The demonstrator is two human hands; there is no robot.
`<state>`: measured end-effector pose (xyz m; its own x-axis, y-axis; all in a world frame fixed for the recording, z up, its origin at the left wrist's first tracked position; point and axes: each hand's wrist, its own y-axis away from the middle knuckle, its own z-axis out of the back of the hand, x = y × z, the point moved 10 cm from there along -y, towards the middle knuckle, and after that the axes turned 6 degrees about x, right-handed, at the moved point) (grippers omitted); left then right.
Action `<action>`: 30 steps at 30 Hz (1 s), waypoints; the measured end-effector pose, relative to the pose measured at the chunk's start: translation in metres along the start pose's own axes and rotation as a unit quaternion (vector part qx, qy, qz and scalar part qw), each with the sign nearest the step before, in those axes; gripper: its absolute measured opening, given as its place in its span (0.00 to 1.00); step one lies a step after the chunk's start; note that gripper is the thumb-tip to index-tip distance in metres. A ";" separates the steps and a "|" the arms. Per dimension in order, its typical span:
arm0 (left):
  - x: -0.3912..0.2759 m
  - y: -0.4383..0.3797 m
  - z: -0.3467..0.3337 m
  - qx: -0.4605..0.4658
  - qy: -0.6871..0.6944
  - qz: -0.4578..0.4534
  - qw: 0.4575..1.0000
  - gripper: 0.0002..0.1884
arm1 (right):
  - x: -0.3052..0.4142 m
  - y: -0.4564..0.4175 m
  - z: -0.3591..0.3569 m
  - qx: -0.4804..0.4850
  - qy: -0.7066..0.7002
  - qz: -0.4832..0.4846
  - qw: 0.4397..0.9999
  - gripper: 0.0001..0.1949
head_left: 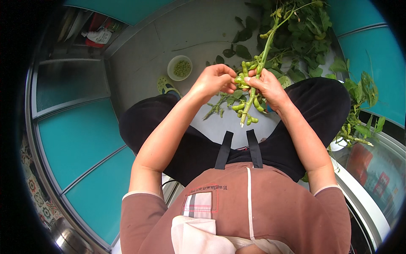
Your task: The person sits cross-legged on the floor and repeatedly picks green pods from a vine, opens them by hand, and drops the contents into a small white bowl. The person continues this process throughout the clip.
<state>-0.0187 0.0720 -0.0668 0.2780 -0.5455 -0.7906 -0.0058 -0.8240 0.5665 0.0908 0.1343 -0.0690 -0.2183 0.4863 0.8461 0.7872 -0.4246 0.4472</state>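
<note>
My right hand grips a green soybean stalk that carries several plump pods. Its cut end points down towards my lap, and the top reaches to the upper right. Between the thumb of that hand and the fingertips of my left hand is a bright green pod, which looks split. The left fingers are bent and pinch at its left end; the exact contact is partly hidden. Beyond my left forearm, a white bowl on the floor holds shelled green beans.
Leafy soybean plants are heaped at the upper right. More stems and leaves lie between my feet. Another plant rests beyond my right knee. Teal cabinets flank both sides, with an open compartment at upper left.
</note>
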 end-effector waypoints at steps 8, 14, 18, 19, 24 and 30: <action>0.023 0.013 -0.005 0.049 0.157 0.053 0.985 0.10 | 0.007 0.001 -0.003 0.019 -0.094 0.023 0.995 0.13; 0.006 0.009 -0.023 0.088 0.222 -0.003 0.971 0.10 | 0.019 0.003 -0.011 0.045 -0.066 0.035 0.996 0.10; 0.001 0.004 -0.015 0.037 0.232 -0.005 0.972 0.08 | 0.006 0.004 -0.007 0.056 -0.128 -0.030 0.990 0.12; 0.001 0.000 -0.011 0.019 0.235 -0.021 0.972 0.08 | 0.009 0.005 -0.009 0.063 -0.112 -0.030 0.991 0.13; 0.003 0.000 -0.003 0.001 0.238 -0.031 0.971 0.09 | 0.015 0.007 -0.015 0.103 -0.053 -0.025 0.993 0.22; 0.002 0.001 -0.008 0.030 0.224 -0.008 0.974 0.13 | 0.008 0.004 -0.013 0.103 -0.097 -0.011 0.990 0.23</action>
<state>-0.0107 0.0710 -0.0664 0.6702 -0.4215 -0.6109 -0.0494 -0.8466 0.5299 0.0846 0.1262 -0.0564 -0.1377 0.6401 0.7559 0.8887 -0.2571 0.3796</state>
